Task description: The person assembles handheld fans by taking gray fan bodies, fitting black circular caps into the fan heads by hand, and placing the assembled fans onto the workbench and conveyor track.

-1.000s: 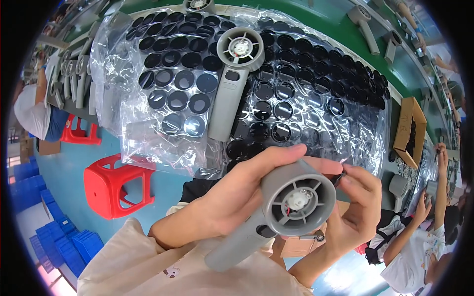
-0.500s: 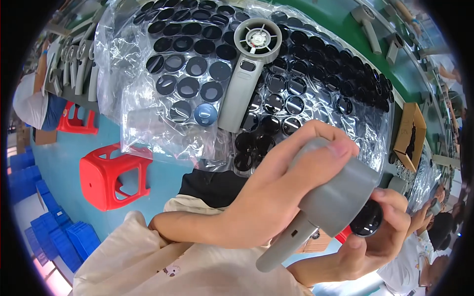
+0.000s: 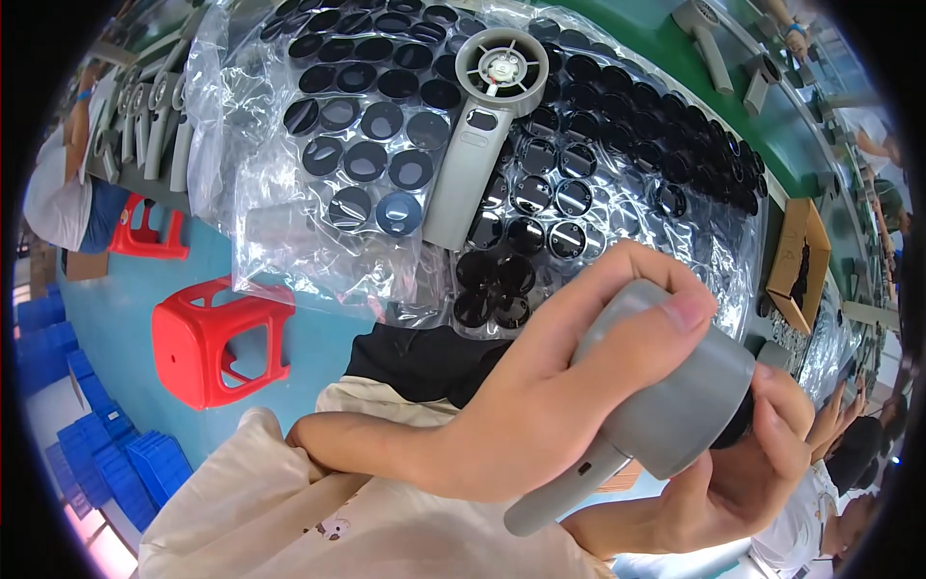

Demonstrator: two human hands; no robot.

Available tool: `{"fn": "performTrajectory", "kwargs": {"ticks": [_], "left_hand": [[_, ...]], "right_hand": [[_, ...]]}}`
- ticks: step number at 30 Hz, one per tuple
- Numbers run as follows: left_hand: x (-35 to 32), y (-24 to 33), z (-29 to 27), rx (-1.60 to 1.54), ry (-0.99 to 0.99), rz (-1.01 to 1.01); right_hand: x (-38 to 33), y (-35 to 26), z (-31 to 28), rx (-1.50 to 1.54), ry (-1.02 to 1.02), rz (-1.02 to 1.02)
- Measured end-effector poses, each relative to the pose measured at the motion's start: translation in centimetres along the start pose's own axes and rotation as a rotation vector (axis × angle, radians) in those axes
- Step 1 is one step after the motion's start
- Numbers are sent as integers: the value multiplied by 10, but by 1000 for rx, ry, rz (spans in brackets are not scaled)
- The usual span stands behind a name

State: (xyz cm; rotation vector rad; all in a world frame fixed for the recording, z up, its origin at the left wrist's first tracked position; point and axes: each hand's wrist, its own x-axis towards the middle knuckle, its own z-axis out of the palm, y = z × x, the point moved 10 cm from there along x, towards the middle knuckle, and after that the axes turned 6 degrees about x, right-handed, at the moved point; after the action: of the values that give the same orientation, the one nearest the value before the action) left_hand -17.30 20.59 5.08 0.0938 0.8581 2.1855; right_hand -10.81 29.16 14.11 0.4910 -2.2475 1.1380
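One black disc (image 3: 739, 423) shifted to one grey fan (image 3: 677, 398) | left fingers (image 3: 648, 340) wrapped round fan | right fingers (image 3: 787, 413) half-curled around disc

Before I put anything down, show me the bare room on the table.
A bare strip of green tabletop runs between the black discs and the grey fan housings at upper right. It is crowded over the discs, where another housing lies, and around the held housing, between the left hand and right hand.
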Motion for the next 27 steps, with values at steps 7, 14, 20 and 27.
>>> {"fn": "performTrajectory", "kwargs": {"ticks": [7,14,20,27], "left_hand": [[-1,2,-2,70,28,26],[0,2,-6,75,61,16],[0,1,-7,60,71,14],[1,-3,-12,47,84,-31]], "right_hand": [[-2,3,-3,39,34,78],[1,-1,2,-8,74,199],[11,-8,4,-173,56,218],[35,-31,21,-136,-140,-213]]}}
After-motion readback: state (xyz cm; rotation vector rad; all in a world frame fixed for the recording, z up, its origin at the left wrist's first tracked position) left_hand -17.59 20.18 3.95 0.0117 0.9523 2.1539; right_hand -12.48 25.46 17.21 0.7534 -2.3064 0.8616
